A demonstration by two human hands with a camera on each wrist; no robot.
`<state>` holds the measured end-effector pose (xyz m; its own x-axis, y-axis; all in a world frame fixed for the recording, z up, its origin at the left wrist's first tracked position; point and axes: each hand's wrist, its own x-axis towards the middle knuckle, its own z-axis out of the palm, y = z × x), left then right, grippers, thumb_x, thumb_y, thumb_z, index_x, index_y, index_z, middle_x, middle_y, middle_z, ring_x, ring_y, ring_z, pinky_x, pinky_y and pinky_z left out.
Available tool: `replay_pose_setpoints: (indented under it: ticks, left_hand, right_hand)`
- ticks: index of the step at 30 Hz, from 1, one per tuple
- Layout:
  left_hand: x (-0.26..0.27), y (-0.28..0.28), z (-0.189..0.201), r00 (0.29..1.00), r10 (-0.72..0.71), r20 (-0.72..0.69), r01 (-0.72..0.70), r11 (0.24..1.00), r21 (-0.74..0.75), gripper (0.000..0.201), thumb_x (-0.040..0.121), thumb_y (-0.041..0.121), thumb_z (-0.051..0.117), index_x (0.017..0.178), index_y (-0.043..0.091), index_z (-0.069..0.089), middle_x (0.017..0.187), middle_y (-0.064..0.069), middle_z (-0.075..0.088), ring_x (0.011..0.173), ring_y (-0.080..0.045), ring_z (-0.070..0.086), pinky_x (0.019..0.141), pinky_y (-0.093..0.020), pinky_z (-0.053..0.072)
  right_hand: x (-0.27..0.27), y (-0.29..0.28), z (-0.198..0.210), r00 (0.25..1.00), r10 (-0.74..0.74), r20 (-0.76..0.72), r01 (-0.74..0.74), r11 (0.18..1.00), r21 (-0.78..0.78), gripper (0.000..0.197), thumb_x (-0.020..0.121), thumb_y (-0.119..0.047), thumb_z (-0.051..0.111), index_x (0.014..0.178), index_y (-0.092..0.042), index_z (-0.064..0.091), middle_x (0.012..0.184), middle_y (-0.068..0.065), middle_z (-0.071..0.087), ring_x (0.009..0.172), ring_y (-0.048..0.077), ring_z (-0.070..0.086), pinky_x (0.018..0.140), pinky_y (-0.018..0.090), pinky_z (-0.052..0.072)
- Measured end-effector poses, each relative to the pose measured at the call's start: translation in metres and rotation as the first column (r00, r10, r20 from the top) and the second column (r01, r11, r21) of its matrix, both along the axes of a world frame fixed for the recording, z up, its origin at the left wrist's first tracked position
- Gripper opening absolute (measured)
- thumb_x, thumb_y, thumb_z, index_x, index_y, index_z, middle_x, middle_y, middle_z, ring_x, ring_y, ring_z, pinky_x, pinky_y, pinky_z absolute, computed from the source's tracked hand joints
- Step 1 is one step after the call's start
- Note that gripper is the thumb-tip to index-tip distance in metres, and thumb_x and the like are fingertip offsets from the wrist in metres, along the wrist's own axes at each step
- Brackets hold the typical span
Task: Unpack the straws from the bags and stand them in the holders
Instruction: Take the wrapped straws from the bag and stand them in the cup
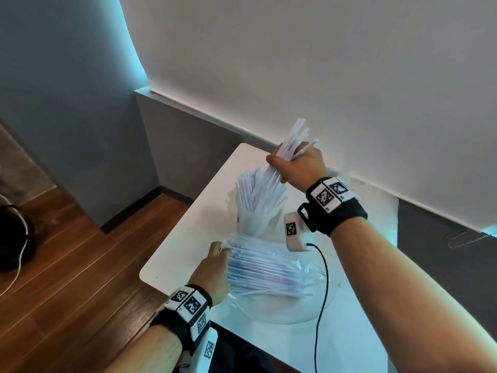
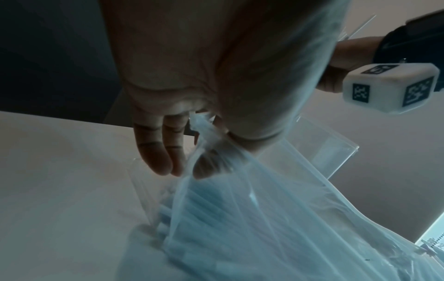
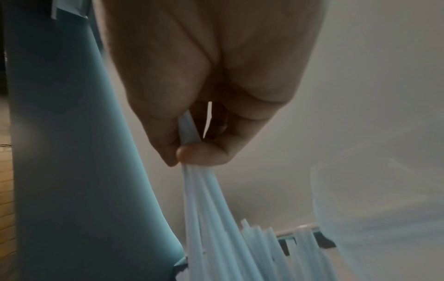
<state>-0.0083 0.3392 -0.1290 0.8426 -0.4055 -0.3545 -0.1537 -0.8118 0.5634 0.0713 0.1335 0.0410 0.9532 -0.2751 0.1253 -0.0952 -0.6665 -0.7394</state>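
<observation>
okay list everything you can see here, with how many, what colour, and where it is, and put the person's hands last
table: one, white, against the wall
holder: one, clear, mid-table, straws standing in it
bunch of straws: one, white, held above the holder
bag of straws: one, clear, lying on the near table
empty bag: one, clear, right of the table
cable: one, black, across the table
floor: brown wood, left
left hand: grips the bag's end
right hand: grips the bunch

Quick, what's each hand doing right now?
Left hand: pinching the plastic bag of straws on the table.
Right hand: gripping a bunch of straws over the holder.
</observation>
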Motion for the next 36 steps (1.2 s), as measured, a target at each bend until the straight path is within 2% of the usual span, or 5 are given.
replay_pose_setpoints:
  ticks: [7,10,16,30,36]
  left_hand:
    - [0.000,0.000,-0.002,1.000,0.003,-0.020,-0.004,1.000,-0.025,0.063,0.085,-0.007,0.054,0.139,0.021,0.038,0.145,0.003,0.022,0.115,-0.025,0.058,0.100,-0.034,0.051]
    - [-0.001,0.000,-0.002,1.000,0.006,-0.023,-0.007,1.000,-0.019,0.063,0.085,-0.007,0.055,0.139,0.021,0.038,0.145,0.003,0.022,0.115,-0.025,0.058,0.100,-0.034,0.051]
    - [0.001,-0.001,-0.001,1.000,0.011,-0.023,-0.011,1.000,-0.017,0.064,0.085,-0.006,0.053,0.140,0.022,0.036,0.145,0.003,0.021,0.115,-0.026,0.058,0.099,-0.036,0.051]
    - [0.001,-0.001,0.000,1.000,0.009,-0.007,-0.009,0.999,-0.036,0.062,0.086,-0.006,0.056,0.139,0.020,0.038,0.145,0.002,0.022,0.115,-0.025,0.058,0.099,-0.033,0.051]
    - [0.001,-0.001,-0.003,1.000,0.015,-0.011,-0.015,1.000,-0.022,0.063,0.085,-0.006,0.056,0.139,0.019,0.037,0.145,0.002,0.022,0.115,-0.025,0.058,0.099,-0.033,0.051]
  right_hand:
    - [0.006,-0.008,0.005,0.984,-0.095,0.152,0.103,0.993,-0.049,0.020,0.076,-0.040,0.065,0.072,-0.020,0.069,0.066,0.001,0.069,0.070,0.026,0.066,0.071,0.040,0.058]
    - [0.006,-0.009,-0.010,0.996,-0.066,0.052,0.070,0.995,-0.070,0.031,0.070,-0.052,0.063,0.078,-0.022,0.069,0.074,0.006,0.070,0.066,0.020,0.067,0.068,0.032,0.059]
    - [0.000,-0.006,-0.019,0.999,-0.017,0.034,0.017,1.000,0.013,0.013,0.085,-0.024,0.072,0.082,-0.011,0.071,0.055,-0.011,0.061,0.040,0.001,0.057,0.053,0.004,0.043]
    - [0.008,-0.012,0.003,0.997,0.075,0.022,-0.077,0.990,0.120,0.015,0.081,-0.021,0.079,0.086,-0.009,0.072,0.076,0.004,0.073,0.061,0.020,0.072,0.062,0.033,0.062]
    - [-0.002,-0.008,-0.024,0.953,0.152,-0.264,-0.137,0.988,0.074,0.026,0.078,-0.026,0.082,0.095,-0.011,0.070,0.086,0.002,0.074,0.057,0.005,0.069,0.055,0.015,0.055]
